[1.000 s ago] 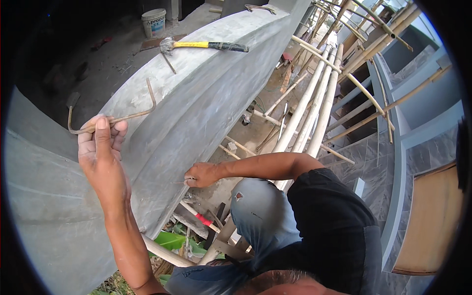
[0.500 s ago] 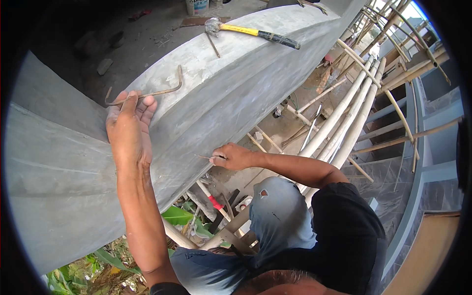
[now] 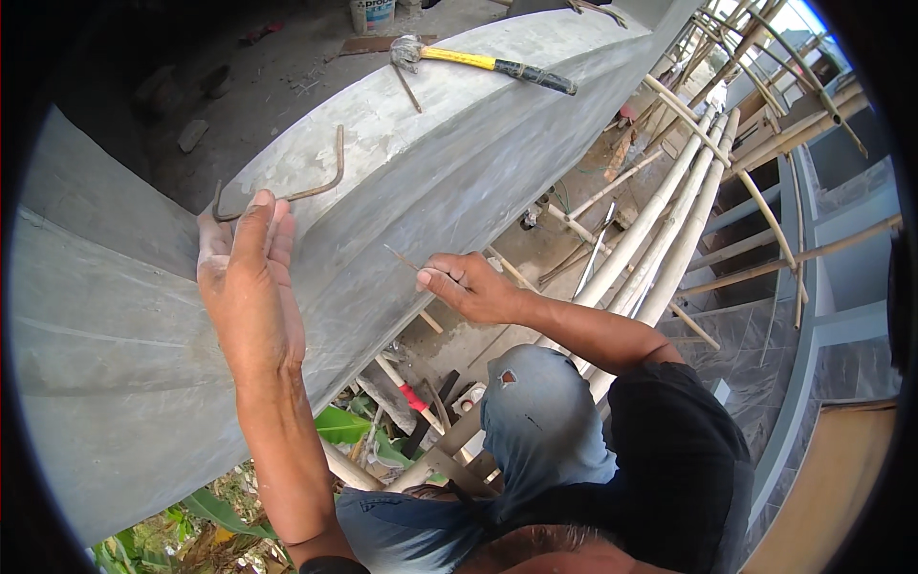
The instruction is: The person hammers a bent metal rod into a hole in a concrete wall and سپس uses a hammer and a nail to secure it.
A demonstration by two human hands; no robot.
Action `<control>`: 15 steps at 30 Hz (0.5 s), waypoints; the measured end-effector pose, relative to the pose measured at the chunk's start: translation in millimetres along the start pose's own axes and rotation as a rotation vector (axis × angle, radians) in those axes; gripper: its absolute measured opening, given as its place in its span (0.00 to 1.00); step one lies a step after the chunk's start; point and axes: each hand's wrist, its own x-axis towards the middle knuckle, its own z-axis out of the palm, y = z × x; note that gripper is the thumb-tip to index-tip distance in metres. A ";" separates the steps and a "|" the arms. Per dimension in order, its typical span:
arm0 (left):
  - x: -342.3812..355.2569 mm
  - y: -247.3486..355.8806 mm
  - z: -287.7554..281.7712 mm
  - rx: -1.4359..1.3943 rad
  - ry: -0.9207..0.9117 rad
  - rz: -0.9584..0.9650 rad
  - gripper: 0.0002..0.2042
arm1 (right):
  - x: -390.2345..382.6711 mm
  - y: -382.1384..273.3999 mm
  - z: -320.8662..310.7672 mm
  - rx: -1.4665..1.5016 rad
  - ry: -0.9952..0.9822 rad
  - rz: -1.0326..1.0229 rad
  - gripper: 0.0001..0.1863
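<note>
A thin brown metal rod with both ends bent up (image 3: 316, 191) rests on the top of the curved grey concrete wall (image 3: 382, 134). My left hand (image 3: 251, 268) lies against the wall's edge at the rod's left part, its fingers stretched out and touching or nearly touching the rod. My right hand (image 3: 473, 289) is closed around a thin pointed strip (image 3: 400, 255) that sticks out toward the wall face; the rest of it is hidden in the fist. Farther along the wall top lie a hammer with a yellow and black handle (image 3: 488, 64) and a short straight rod (image 3: 406, 89).
Bamboo poles (image 3: 684, 220) form scaffolding at my right. My bent knee in worn jeans (image 3: 535, 392) is below my right arm. A white bucket (image 3: 373, 14) stands on the floor beyond the wall. Green leaves (image 3: 344, 424) grow below the wall.
My left hand's thumb and fingers have loosened from the bent rod, which sits slightly turned. My right hand has moved up and a little right, tilting the thin strip upward.
</note>
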 end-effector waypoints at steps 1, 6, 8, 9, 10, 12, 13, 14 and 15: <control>-1.5 -2.6 1.1 0.026 0.009 0.024 0.44 | -2.5 -6.0 -4.8 -0.006 0.003 0.006 0.18; -29.9 -6.2 9.1 0.297 0.072 0.209 0.40 | -0.2 -50.8 -21.9 0.171 0.115 -0.073 0.17; -38.3 -15.9 6.3 0.299 -0.087 0.376 0.34 | 4.8 -72.1 -22.5 0.221 0.102 -0.099 0.17; -42.4 -20.5 4.0 0.257 -0.196 0.263 0.31 | 6.7 -79.1 -22.2 0.269 0.096 -0.118 0.17; -46.6 -23.6 2.8 0.210 -0.301 0.152 0.28 | 8.0 -85.8 -23.5 0.272 0.077 -0.122 0.17; -52.5 -32.3 3.5 0.151 -0.366 0.017 0.21 | 13.0 -90.9 -18.1 0.348 0.036 -0.171 0.16; -51.9 -34.9 3.0 0.158 -0.343 0.023 0.21 | 15.0 -92.1 -15.1 0.300 0.024 -0.195 0.16; -50.5 -36.7 1.6 0.165 -0.407 0.012 0.20 | 16.1 -95.3 -14.8 0.308 0.002 -0.201 0.16; -49.3 -36.7 -0.5 0.172 -0.472 0.000 0.19 | 16.4 -100.0 -16.2 0.305 -0.024 -0.168 0.16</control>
